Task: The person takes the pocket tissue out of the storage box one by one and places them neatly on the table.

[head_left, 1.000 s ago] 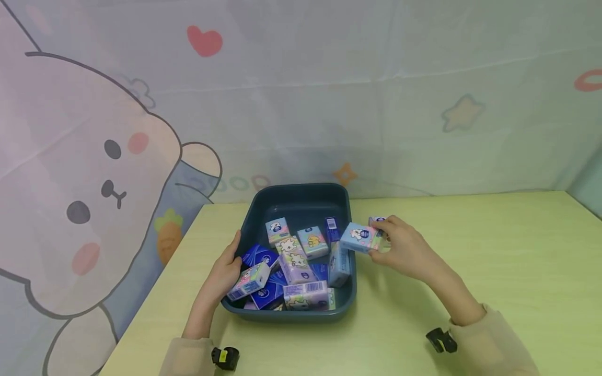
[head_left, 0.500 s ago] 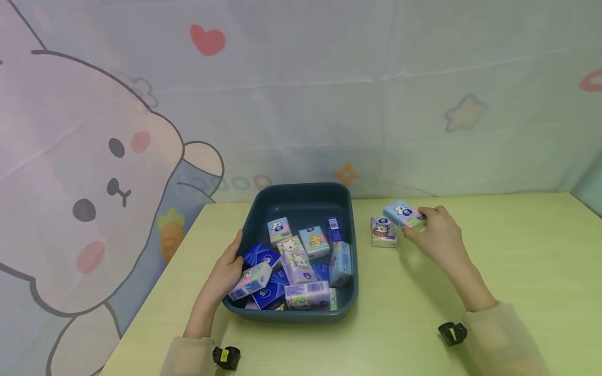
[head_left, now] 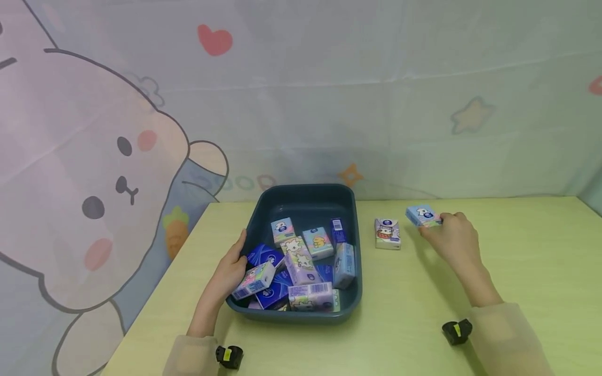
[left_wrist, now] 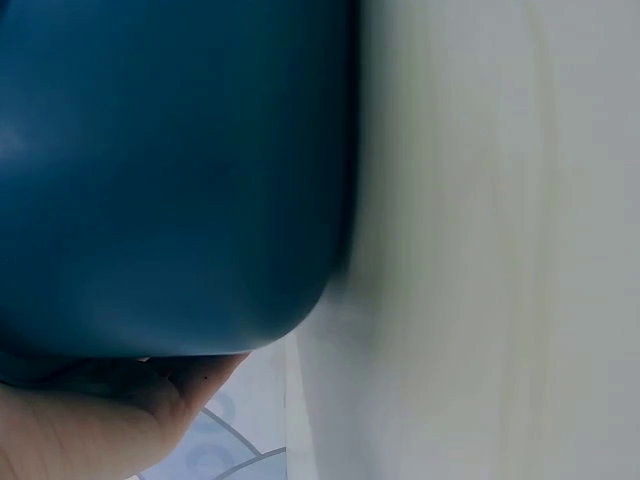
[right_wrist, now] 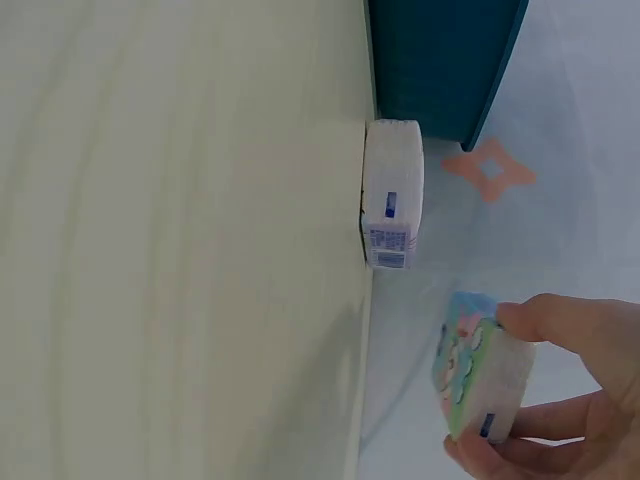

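Fingers (right_wrist: 562, 419) pinch blue packet (head_left: 420, 214), purple packet (head_left: 388, 234) nearer tub (head_left: 305, 200).

right hand (head_left: 453, 237) covers one end of the light-blue pack (head_left: 420, 214). lower packs (head_left: 275, 291) in the bin (head_left: 308, 197) lie partly buried; full count can't be told. their small print is too fine to read. left sleeve (head_left: 193, 356) and right sleeve (head_left: 510, 339) run off the bottom edge. left wrist view: left hand cut by the left edge, its fingers dim in shadow.
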`<state>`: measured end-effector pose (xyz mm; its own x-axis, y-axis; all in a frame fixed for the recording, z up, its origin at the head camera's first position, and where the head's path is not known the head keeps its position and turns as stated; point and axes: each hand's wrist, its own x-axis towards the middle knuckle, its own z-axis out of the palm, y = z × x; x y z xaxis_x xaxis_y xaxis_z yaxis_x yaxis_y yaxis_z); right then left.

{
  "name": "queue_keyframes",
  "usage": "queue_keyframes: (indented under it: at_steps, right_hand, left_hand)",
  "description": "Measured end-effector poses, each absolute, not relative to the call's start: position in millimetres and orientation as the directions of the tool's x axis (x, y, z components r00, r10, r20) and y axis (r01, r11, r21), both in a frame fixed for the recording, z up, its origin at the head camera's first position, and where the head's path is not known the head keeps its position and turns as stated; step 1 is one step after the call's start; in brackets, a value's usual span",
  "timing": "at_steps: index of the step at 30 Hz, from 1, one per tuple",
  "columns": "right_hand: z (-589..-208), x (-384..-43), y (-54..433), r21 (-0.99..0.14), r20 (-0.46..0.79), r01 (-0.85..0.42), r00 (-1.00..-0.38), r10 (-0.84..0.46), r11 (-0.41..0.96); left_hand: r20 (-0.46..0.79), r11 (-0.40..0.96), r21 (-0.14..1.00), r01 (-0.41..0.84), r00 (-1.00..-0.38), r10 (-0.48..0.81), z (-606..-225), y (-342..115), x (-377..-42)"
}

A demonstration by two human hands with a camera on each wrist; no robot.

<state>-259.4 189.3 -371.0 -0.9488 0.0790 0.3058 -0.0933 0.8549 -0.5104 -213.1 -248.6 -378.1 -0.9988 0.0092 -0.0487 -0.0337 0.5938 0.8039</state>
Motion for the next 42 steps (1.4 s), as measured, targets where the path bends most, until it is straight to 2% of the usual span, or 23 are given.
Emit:
queue_keyframes:
  at_steps: [12, 23, 42]
  right_hand:
    - [-373.2, -265.3, 187.5, -0.48, 0.128, -0.04, -0.992, 0.024, 0.876]
    - [-381.4, -269.7, 184.7, -0.447, 0.005, -0.081, -0.996, -0.088, 0.891]
    - [-385.7, -273.1, 173.3, -0.44, -0.021, -0.107, -0.991, -0.129, 0.892]
  left_hand:
    - [-0.058, 0.594, 0.803, -0.04, -0.998, 0.012, -379.2, -245.9, -211.6]
    - [-0.026, 0.594, 0.804, -0.013, -1.0, 0.013, -380.0, -246.6, -211.1]
    - [-0.029, 0.602, 0.798, -0.018, -1.0, 0.008, -377.0, -247.7, -210.3]
